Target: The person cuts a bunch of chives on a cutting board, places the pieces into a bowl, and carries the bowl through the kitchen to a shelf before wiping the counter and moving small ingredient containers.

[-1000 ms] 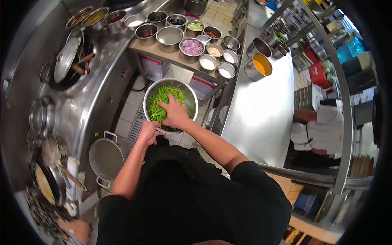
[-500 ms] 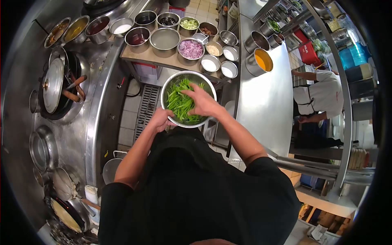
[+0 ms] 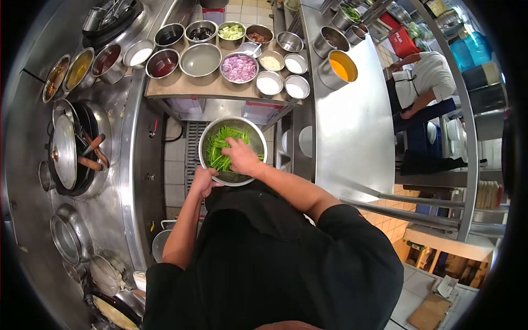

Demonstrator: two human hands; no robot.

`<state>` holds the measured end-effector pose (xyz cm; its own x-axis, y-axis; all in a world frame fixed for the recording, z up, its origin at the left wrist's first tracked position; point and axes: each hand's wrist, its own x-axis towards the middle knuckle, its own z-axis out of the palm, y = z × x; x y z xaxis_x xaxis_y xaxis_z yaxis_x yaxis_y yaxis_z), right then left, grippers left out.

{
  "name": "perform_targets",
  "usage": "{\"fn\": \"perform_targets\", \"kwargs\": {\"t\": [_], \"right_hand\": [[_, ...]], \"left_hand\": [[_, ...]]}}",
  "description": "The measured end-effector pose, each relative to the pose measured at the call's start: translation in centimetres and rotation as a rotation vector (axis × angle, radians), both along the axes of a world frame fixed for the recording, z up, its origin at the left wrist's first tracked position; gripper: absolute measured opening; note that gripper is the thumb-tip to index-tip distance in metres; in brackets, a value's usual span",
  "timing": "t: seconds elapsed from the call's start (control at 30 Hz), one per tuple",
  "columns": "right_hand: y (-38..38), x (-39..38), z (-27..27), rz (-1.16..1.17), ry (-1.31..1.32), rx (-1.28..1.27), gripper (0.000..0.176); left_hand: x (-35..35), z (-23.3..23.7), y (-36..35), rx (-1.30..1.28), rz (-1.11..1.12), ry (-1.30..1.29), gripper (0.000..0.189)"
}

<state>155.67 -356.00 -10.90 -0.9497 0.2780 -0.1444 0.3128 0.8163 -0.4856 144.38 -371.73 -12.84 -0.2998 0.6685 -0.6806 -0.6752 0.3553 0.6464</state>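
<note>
A round steel colander (image 3: 260,144) is held in front of my body, with bright cut green vegetable stalks (image 3: 221,149) heaped inside it. My left hand (image 3: 203,182) grips the near left part of its rim, the thumb on top and the other fingers partly hidden below. Inside the bowl, my right hand (image 3: 242,158) has its fingers drawn together among the green stalks. Its fingertips are partly buried, so how much they grasp is hard to see.
Ahead, a low table (image 3: 181,87) carries bowls, including sliced red onion (image 3: 239,69) and chopped green vegetable (image 3: 231,31). On the left is a steel range with a lidded wok (image 3: 66,151). A steel counter (image 3: 355,132) runs along the right; beyond it stands a co-worker (image 3: 426,82).
The colander and both hands sit lower and further left in view. My right fingers, spread over the stalks before, are now drawn together among them. The co-worker's arms have shifted.
</note>
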Motion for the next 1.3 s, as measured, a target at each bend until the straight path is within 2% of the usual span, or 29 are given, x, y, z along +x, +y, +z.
{"fn": "perform_targets", "kwargs": {"t": [0.1,0.2,0.37,0.47,0.63,0.87,1.03,1.17,1.3], "right_hand": [[0.8,-0.4,1.1,-0.043,0.089,-0.067,0.046],[2.2,-1.1,3.5,-0.048,0.227,-0.153,0.045],[3.6,-3.0,7.3,-0.114,0.418,-0.187,0.042],[4.5,-4.0,7.6,-0.162,0.486,-0.174,0.043],[5.1,-5.0,8.7,-0.238,0.590,-0.176,0.038],[7.6,-5.8,9.6,-0.271,0.681,-0.150,0.041],[11.0,-6.9,9.5,-0.281,0.718,-0.129,0.043],[14.1,-8.4,9.9,-0.268,0.733,-0.266,0.044],[18.2,-10.1,8.1,-0.287,0.790,-0.247,0.043]], "left_hand": [[-0.5,-0.7,-0.3,-0.007,0.037,-0.043,0.043],[-1.1,2.5,0.6,0.048,0.065,-0.040,0.044],[-3.2,3.0,2.1,0.096,0.064,-0.034,0.042],[-4.1,2.1,3.1,0.139,0.079,-0.026,0.041],[-5.1,3.4,3.8,0.171,0.082,-0.018,0.041],[-5.7,4.0,5.5,0.176,0.095,-0.045,0.042],[-6.7,5.5,7.8,0.175,0.079,-0.019,0.043],[-7.6,6.6,10.9,0.138,0.096,0.016,0.044],[-8.9,8.1,14.8,0.147,0.107,0.001,0.043]]}}
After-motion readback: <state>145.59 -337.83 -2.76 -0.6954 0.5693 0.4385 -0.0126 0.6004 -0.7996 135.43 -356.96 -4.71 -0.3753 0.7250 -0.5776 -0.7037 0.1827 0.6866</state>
